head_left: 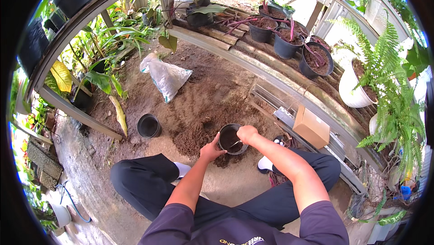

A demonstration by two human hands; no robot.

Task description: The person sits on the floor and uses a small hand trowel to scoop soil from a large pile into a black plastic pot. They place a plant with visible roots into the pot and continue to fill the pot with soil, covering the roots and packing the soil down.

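Between my crossed legs and a heap of brown potting mix [193,133] stands a black plastic plant pot [232,151], dark inside. My left hand [212,149] grips its left rim, thumb and forefinger spread along the edge. Over the right rim, my right hand [248,134] is closed on a small metal tool [236,144], whose shiny end reaches into the pot; its handle is hidden in the fist. A second black pot [149,126] stands on the ground to the left. Beyond the heap lies a whitish plastic bag [166,75], its contents hidden.
Several potted cuttings [287,46] stand on a corrugated bench [234,46] at upper right. A cardboard box [311,127] rests on metal rails at right, near a white pot [354,87] with a fern. A metal frame [78,112] with plants borders the left.
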